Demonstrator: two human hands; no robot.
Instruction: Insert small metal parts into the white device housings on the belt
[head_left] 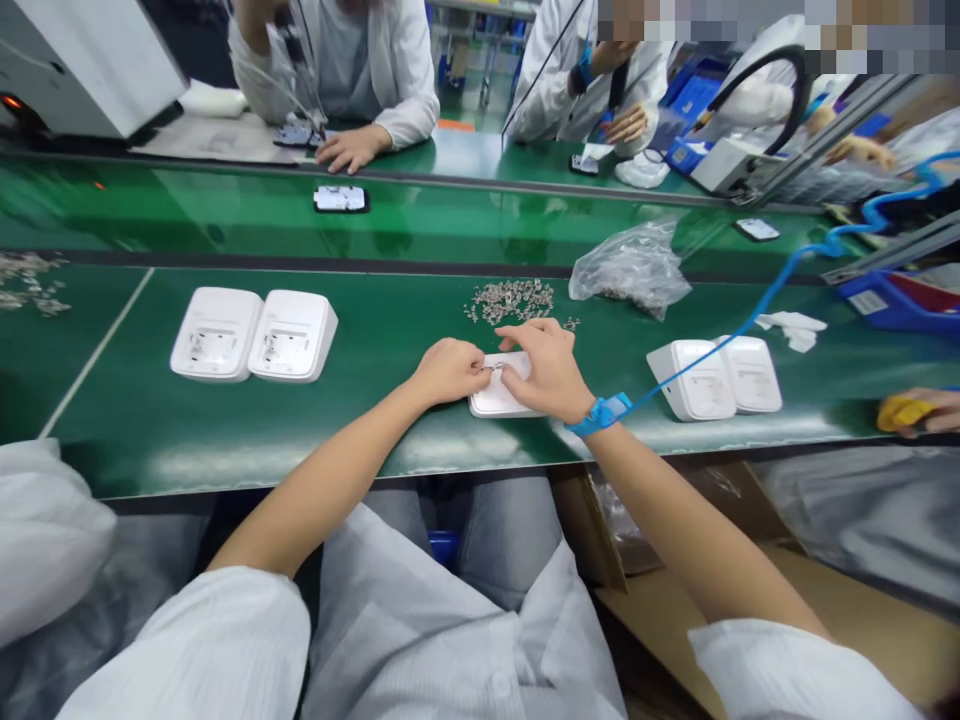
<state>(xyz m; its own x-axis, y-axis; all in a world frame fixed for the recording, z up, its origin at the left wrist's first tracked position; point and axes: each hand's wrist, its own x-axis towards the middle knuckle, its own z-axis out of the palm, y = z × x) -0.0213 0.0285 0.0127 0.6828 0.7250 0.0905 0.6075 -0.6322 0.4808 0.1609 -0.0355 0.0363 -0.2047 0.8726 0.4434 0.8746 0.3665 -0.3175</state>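
Note:
My left hand (448,370) and my right hand (546,368) meet over a white plastic housing (496,398) lying on the green table (375,340). Both hands pinch a small metal part (496,368) on top of the housing. The right hand covers much of the housing. A blue wrist strap (600,414) circles my right wrist, and its blue cord runs off to the right. Just beyond my hands lies a heap of small metal parts (510,299).
Two white housings (253,334) lie left, two more (716,376) right. A clear bag of parts (631,268) sits behind. More loose parts (30,280) lie far left. Other people work across the conveyor belt (225,215); a hand with a yellow object (911,410) shows at the right edge.

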